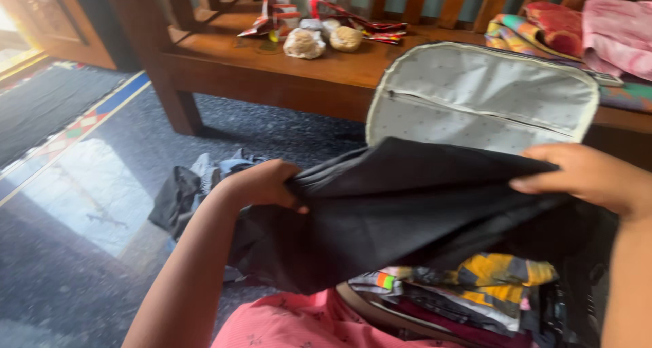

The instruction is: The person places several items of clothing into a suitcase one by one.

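Now, hands: your left hand (261,184) pinches one edge of the black cloth (401,209); your right hand (587,177) grips the other, fingers pressed together.
Cloth: stretched flat over the folded clothes (468,287) in the open bag, under its grey lid (482,93).
Progress: stack looks packed; cloth not yet laid down.
Around: wooden table (272,76) with wrappers behind, crumpled garments (187,192) on the floor.

Both hands grip a black cloth (401,205), left hand (261,184) and right hand (584,175) at its ends, above folded clothes (468,287) beside a wooden bench (285,76)
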